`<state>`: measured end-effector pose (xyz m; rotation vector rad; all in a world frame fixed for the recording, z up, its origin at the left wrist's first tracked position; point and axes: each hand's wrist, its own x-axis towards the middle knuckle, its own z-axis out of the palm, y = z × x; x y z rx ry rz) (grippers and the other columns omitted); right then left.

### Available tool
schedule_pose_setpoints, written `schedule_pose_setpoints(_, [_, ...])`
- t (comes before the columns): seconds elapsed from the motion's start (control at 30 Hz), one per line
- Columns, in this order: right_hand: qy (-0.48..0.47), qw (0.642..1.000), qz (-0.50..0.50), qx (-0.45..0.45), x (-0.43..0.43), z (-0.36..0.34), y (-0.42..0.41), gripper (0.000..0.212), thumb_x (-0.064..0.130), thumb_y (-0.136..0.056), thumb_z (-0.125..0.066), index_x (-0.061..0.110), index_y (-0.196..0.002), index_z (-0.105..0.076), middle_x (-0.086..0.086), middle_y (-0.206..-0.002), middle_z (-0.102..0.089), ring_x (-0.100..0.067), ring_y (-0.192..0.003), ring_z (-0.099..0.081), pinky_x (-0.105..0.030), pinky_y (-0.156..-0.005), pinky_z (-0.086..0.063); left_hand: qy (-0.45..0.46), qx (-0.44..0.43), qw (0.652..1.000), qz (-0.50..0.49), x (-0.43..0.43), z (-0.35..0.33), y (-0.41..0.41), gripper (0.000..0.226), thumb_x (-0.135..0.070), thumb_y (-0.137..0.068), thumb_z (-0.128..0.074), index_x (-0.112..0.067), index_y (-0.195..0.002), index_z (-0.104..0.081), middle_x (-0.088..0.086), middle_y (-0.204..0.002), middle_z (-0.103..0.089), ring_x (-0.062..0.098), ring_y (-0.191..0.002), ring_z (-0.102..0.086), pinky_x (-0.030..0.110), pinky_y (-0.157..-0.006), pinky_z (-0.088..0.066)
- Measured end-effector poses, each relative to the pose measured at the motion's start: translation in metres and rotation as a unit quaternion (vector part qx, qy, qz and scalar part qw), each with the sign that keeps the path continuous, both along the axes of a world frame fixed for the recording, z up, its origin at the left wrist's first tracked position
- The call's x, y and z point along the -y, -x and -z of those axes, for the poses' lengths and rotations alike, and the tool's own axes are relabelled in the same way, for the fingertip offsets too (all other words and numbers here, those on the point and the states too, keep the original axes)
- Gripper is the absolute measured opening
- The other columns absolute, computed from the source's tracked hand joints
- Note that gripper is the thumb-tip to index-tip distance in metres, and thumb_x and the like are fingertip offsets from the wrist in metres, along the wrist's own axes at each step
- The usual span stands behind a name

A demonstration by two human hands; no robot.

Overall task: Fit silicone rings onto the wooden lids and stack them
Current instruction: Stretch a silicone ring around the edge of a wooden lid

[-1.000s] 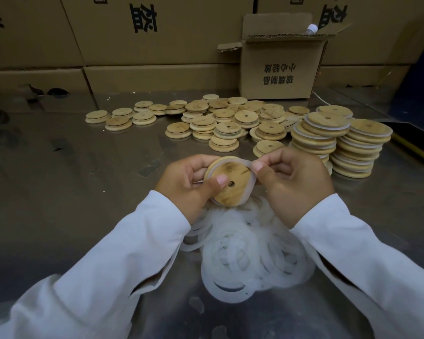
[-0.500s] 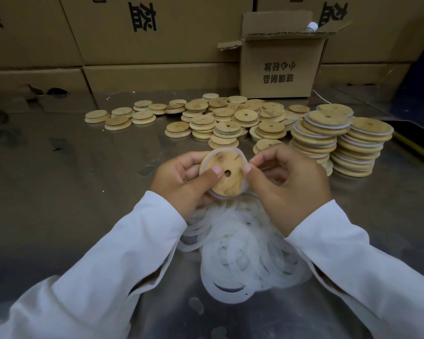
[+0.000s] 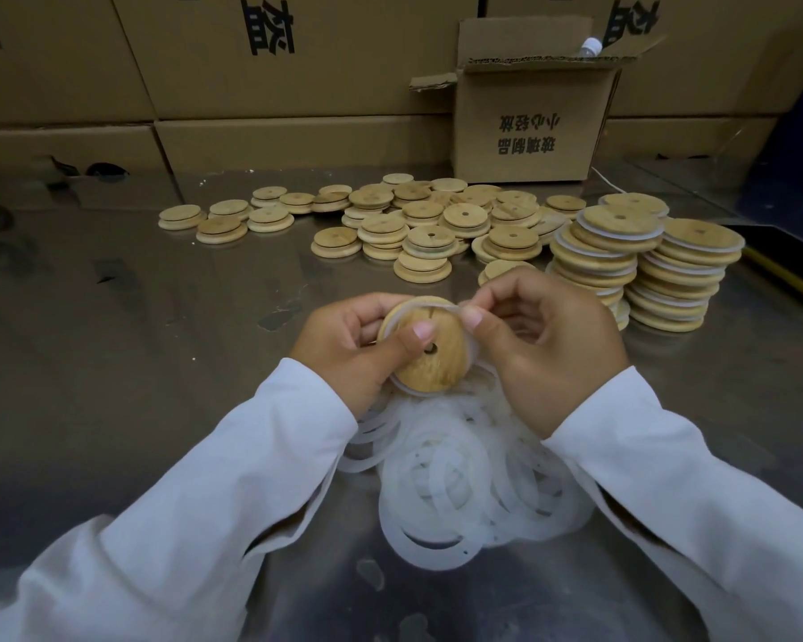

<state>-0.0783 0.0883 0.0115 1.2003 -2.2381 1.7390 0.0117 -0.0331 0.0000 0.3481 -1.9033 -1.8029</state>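
My left hand (image 3: 344, 349) grips the lid (image 3: 436, 373), my right hand (image 3: 552, 349) pinches the ring (image 3: 474, 356), which could spring off if overstretched.

Bare table (image 3: 112, 345) lies open to the left, while loose lids (image 3: 465, 216) crowd the far middle, two tall stacks (image 3: 682, 271) block the right, and the ring pile (image 3: 436, 516) fills the near centre

The wooden lid (image 3: 430, 359), a silicone ring (image 3: 474, 359) round its edge, sat between the left hand (image 3: 348, 345) at 9 o'clock and the right hand (image 3: 548, 349) at 3. On the table (image 3: 135, 340), the ring heap (image 3: 460, 484) lay at 6, loose lids (image 3: 390, 220) at 12, stacks (image 3: 645, 271) at 2, and the carton (image 3: 529, 118) behind them at 1.
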Motion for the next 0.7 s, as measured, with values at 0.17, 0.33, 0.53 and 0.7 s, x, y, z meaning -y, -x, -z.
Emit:
schedule_pose_setpoints(0.17, [0.017,0.999,-0.017,0.047,-0.0016,-0.0035,0.0011,0.023,0.005,-0.080,-0.064,0.021,-0.066,-0.059,0.008,-0.063,-0.061,-0.007,-0.063,-0.059,-0.017,-0.063,-0.049,0.018,-0.007,1.000,0.007,0.0004,-0.0009,-0.0006,0.034,-0.023,-0.065,-0.062,-0.011,-0.097,-0.067,0.007,-0.084,-0.072,0.017,-0.081,-0.067,0.032,-0.077,-0.056])
schedule_pose_setpoints(0.33, [0.037,0.993,-0.030,0.109,-0.0005,-0.0047,0.0018,0.021,0.004,-0.083,-0.060,0.018,-0.068,-0.059,-0.004,-0.064,-0.064,-0.025,-0.069,-0.061,-0.038,-0.074,-0.053,0.040,-0.030,0.999,0.019,-0.0005,-0.0051,-0.0021,0.030,-0.022,-0.065,-0.062,-0.015,-0.094,-0.066,-0.004,-0.076,-0.072,0.010,-0.075,-0.068,0.024,-0.069,-0.057])
schedule_pose_setpoints(0.53, [0.014,0.994,-0.060,0.090,-0.0005,-0.0085,-0.0009,0.018,0.007,-0.082,-0.063,0.017,-0.068,-0.060,0.005,-0.065,-0.061,-0.002,-0.060,-0.057,-0.011,-0.061,-0.048,0.034,-0.039,0.999,0.005,0.0004,-0.0043,-0.0021,0.031,-0.023,-0.064,-0.062,-0.015,-0.093,-0.066,0.000,-0.078,-0.072,0.013,-0.076,-0.068,0.028,-0.072,-0.057])
schedule_pose_setpoints(0.7, [0.007,0.987,-0.084,0.134,-0.0012,-0.0093,0.0007,0.015,0.009,-0.083,-0.061,0.017,-0.070,-0.062,0.004,-0.065,-0.063,0.000,-0.059,-0.057,-0.012,-0.062,-0.049,0.033,-0.043,0.998,-0.007,0.0007,-0.0033,-0.0020,0.033,-0.023,-0.065,-0.062,-0.012,-0.096,-0.066,0.006,-0.083,-0.072,0.019,-0.080,-0.068,0.034,-0.076,-0.057])
